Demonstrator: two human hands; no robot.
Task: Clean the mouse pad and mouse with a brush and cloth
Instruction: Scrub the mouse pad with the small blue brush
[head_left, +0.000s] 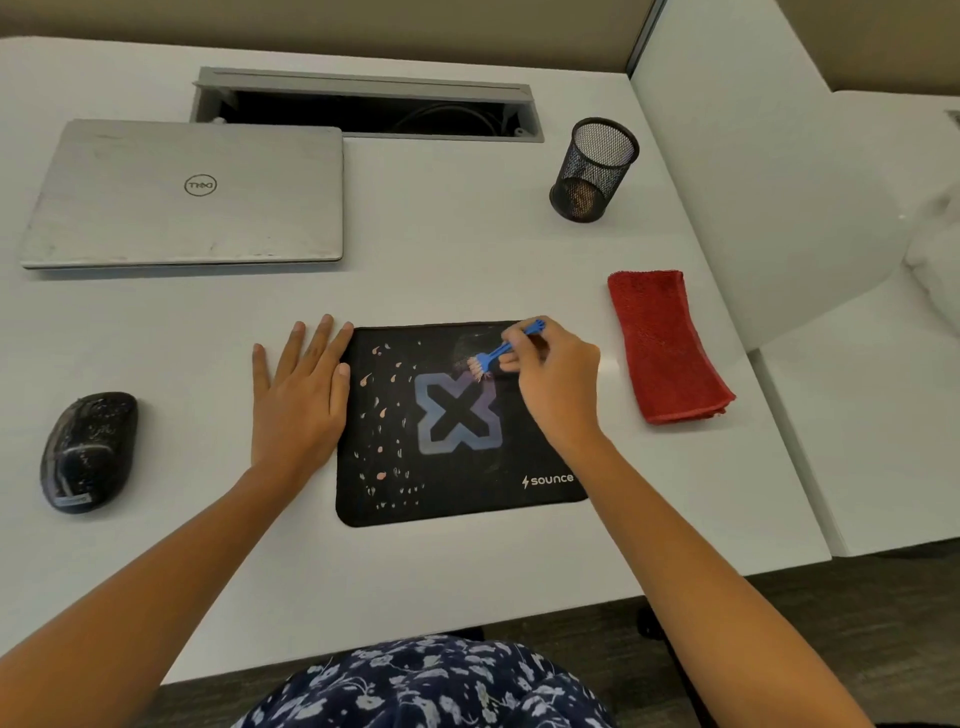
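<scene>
A black mouse pad (457, 499) with a blue X logo lies on the white desk, its left half dotted with pale crumbs. My right hand (556, 379) grips a small blue brush (498, 353) whose pale bristles touch the pad just above the X. My left hand (298, 395) lies flat with fingers spread, on the desk at the pad's left edge, fingertips touching that edge. A black mouse (88, 452) sits at the far left of the desk. A folded red cloth (667, 345) lies to the right of the pad.
A closed silver laptop (187, 197) rests at the back left. A black mesh pen cup (595, 169) stands at the back right. An open cable tray (363, 106) runs along the desk's rear. The desk's front edge (467, 634) is close to my lap.
</scene>
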